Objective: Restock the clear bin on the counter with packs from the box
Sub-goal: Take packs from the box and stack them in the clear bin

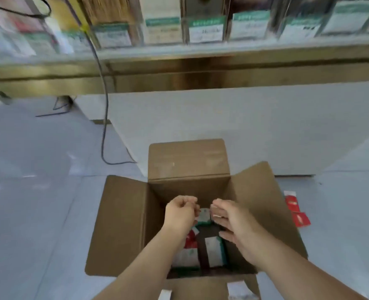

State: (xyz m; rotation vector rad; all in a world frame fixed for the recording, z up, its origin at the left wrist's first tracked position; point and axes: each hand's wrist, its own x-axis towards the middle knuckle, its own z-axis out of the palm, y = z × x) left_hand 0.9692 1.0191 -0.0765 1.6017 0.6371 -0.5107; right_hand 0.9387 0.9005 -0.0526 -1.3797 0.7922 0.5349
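Note:
An open cardboard box [123, 224] stands on the floor with its flaps spread, below a counter. Inside lie white-and-green packs [213, 252] and a red one [190, 238]. Both my hands are down in the box. My left hand [182, 211] has its fingers curled against the left edge of a small white-and-green pack [204, 215]. My right hand [229, 221] lies against that pack's right side with straight fingers. Clear bins [205, 24] with green-and-white labels line the countertop at the top of the view, blurred.
A black cable [104, 109] hangs from the counter to the floor left of the box. Red packs [297, 212] lie on the floor right of the box. The counter's white front panel [233, 126] rises just behind the box.

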